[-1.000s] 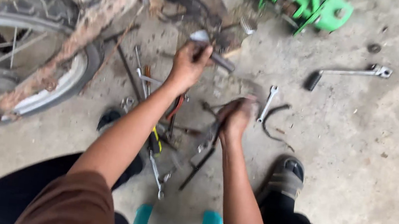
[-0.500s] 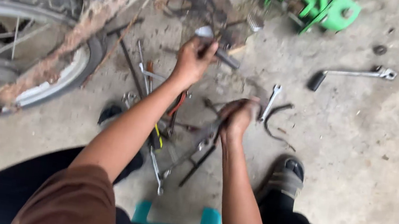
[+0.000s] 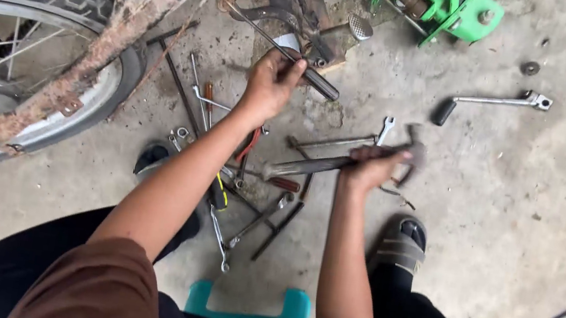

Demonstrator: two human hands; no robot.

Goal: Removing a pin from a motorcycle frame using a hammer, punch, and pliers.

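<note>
My left hand (image 3: 272, 82) wrapped tight around a dark metal bar (image 3: 313, 80) just beside the motorcycle wheel (image 3: 22, 53). My right hand (image 3: 371, 166), farther from that wheel, clenched a hammer (image 3: 342, 163) by its handle.

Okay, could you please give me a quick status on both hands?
Left hand gripping dark rod by motorcycle frame. Right hand gripping hammer. Loose tools on floor below.

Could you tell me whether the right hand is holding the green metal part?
No, the right hand grips a hammer; the green part lies apart on the floor.
</note>
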